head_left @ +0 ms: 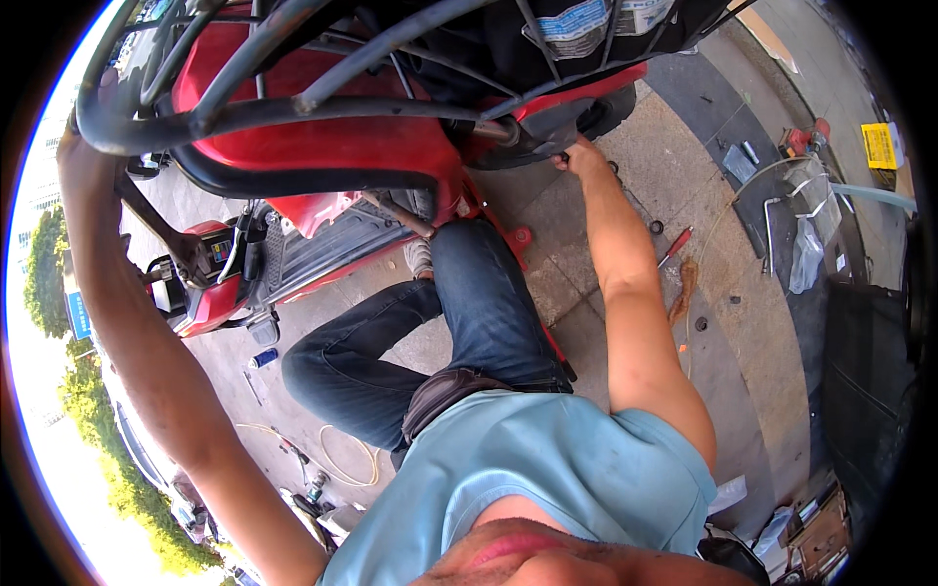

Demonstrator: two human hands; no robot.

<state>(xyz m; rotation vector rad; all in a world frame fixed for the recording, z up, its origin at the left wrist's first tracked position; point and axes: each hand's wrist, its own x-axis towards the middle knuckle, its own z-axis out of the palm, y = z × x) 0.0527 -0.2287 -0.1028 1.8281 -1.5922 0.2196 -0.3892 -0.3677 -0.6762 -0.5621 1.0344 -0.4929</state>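
Rack (313,106) nr L hand (117,93), R hand (578,155) at scooter (371,137) edge, open flr (555,210) beside, can't tell grips

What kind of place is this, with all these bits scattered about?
Most likely an outdoor roadside repair spot: a red scooter-like vehicle stands on stone paving, a red-handled tool lies loose on the ground, and green trees show in daylight at the left.

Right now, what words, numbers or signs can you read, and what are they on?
I won't copy print, but here's where it is:
Blue-and-white label on something black behind the metal rack: partly hidden.
Yellow rectangular card, right: too small to read.
Blue sign, far left: too small to read.
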